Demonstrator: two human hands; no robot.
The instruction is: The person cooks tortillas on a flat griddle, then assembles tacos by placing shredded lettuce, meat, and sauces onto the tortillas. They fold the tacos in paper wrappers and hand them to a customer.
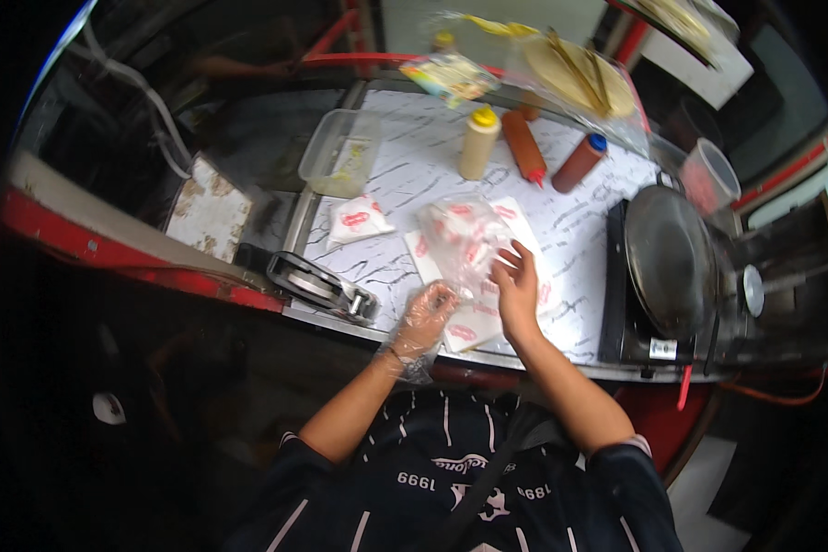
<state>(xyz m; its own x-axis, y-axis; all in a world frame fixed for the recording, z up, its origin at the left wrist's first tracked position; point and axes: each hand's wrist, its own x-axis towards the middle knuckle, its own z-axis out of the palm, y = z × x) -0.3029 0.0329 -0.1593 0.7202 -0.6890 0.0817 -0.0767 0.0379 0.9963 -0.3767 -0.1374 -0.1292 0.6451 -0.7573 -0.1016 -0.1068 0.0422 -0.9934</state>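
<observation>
A crumpled clear plastic bag (460, 228) lies over white paper sheets with red print (477, 336) at the front middle of the counter. My left hand (423, 317), in a loose clear plastic glove, has its fingers closed on the bag's near edge. My right hand (517, 283) is bare, its fingers apart and curved beside the bag's right side; whether it touches the plastic is hard to tell. To the left of the bag sits a small wrapped packet in the same white-and-red paper (357, 221).
A tape dispenser (322, 285) sits at the front left edge, a clear plastic tub (342, 152) behind it. Squeeze bottles, cream (479, 143), orange (523, 147) and red (580, 164), line the back. Bagged flatbreads (570, 78) lie beyond. A lidded pan (669, 262) occupies the right.
</observation>
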